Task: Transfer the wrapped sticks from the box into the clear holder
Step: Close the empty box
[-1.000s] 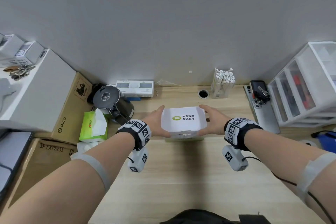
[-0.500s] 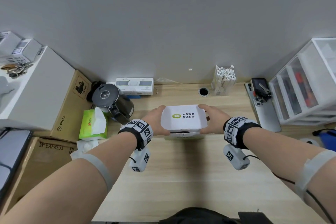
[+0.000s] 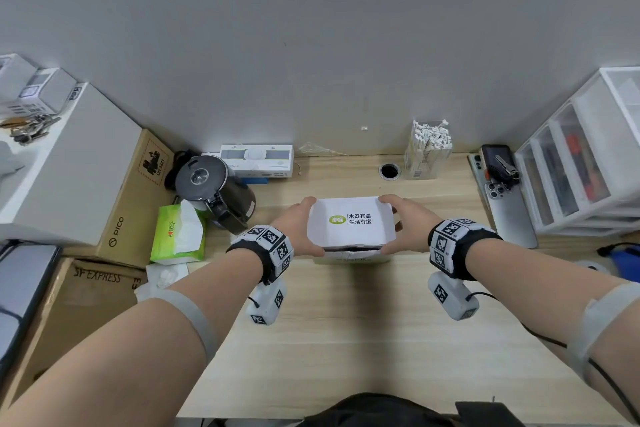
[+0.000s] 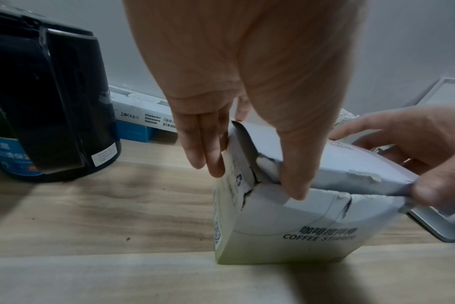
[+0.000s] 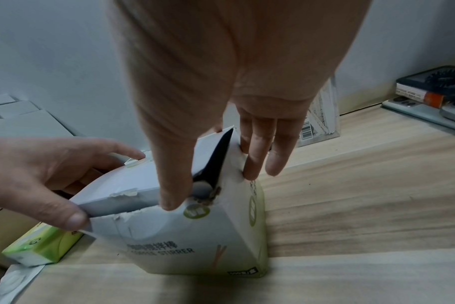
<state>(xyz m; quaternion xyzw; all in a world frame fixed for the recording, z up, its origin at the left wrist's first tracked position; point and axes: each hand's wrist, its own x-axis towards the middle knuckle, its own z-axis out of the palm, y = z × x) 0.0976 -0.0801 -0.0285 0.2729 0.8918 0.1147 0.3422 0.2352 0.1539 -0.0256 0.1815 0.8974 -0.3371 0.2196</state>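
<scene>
Mid-tabletop, both hands' fingers [image 4: 210, 156] grip the box [image 3: 350, 225] by its lid flap (already torn at the corners); a hard pull could rip it or tip the box. The holder [image 3: 428, 156] stands at the rear edge.

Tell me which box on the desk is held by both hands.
The white coffee stirrer box, mid-desk, between the left hand and right hand. The flat white box and green tissue box lie untouched.

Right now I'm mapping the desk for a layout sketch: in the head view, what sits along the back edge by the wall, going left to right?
Kettle → flat white box → cable hole → clear holder with wrapped sticks → phone → drawer unit.
</scene>
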